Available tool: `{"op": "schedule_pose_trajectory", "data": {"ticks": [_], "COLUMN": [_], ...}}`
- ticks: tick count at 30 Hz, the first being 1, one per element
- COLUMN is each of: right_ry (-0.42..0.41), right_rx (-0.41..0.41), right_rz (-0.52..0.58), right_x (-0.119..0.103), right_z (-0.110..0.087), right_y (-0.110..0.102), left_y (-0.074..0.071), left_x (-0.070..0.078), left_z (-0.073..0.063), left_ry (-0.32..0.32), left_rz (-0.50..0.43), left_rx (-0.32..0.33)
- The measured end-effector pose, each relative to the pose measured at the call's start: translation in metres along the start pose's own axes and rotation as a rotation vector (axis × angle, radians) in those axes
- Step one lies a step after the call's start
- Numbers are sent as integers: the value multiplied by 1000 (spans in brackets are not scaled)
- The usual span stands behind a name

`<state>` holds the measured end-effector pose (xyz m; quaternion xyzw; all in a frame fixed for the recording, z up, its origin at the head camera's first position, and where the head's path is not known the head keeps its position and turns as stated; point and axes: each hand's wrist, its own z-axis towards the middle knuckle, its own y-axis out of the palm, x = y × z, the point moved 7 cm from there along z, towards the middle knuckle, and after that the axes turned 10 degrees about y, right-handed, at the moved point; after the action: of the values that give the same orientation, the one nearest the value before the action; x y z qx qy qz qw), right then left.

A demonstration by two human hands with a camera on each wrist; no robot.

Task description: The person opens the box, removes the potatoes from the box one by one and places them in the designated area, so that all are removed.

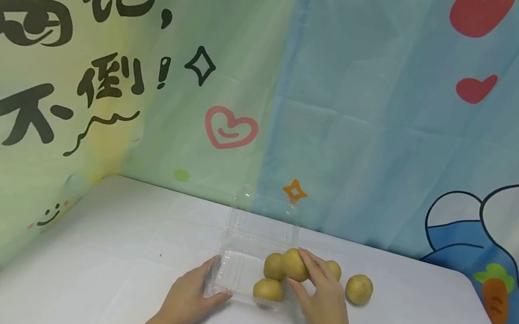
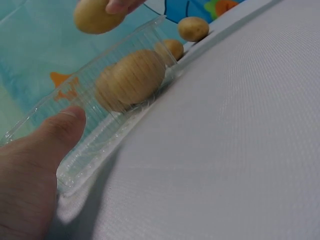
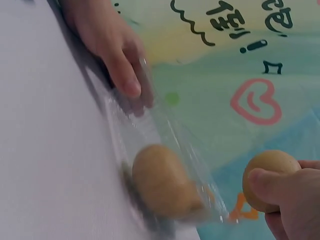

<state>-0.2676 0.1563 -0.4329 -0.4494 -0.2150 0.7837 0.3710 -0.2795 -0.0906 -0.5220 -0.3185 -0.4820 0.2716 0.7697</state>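
Observation:
A clear plastic clamshell box (image 1: 239, 274) lies with its lid (image 1: 264, 218) raised at the back. Its left side is gripped by my left hand (image 1: 189, 294), whose thumb (image 2: 62, 127) lies along the near wall. Inside, toward the right end, are two potatoes: a front one (image 1: 268, 289) and one behind it (image 1: 274, 267). Above the box's right part, my right hand (image 1: 325, 300) pinches another potato (image 1: 295, 265) between thumb and fingers. In the right wrist view this held potato (image 3: 270, 175) hangs clear of the box wall.
On the white table (image 1: 118, 253), right of the box, sit two more potatoes: one (image 1: 334, 269) partly hidden behind my right hand and another (image 1: 359, 289) farther right. A printed curtain (image 1: 356, 144) stands behind the table and along its left side.

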Motion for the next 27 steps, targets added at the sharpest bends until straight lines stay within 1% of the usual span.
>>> {"op": "schedule_pose_trajectory", "data": {"ticks": [5,9,15,18,21,27], "right_ry": [46,62,67,80,73,92], "right_rx": [23,71,135,172,202,240], "right_rz": [-22,-23,10,24,53,95], "right_x": [20,33,47,54,59,73], "right_z": [-8,-13,-19,-23,-25,-27], "right_y": [-12,-23,-35,-40,-44,-49], "left_y": [2,2,1,1,2,2], "left_x": [-1,-2,-2,-1,-1,-1], "left_z": [0,0,-1,-1,-1,-1], "left_ry": [-4,2,14,16,15,16], "left_rz": [0,0,13,9,-1,0], "left_rx": [-5,3,14,14,9,9]}}
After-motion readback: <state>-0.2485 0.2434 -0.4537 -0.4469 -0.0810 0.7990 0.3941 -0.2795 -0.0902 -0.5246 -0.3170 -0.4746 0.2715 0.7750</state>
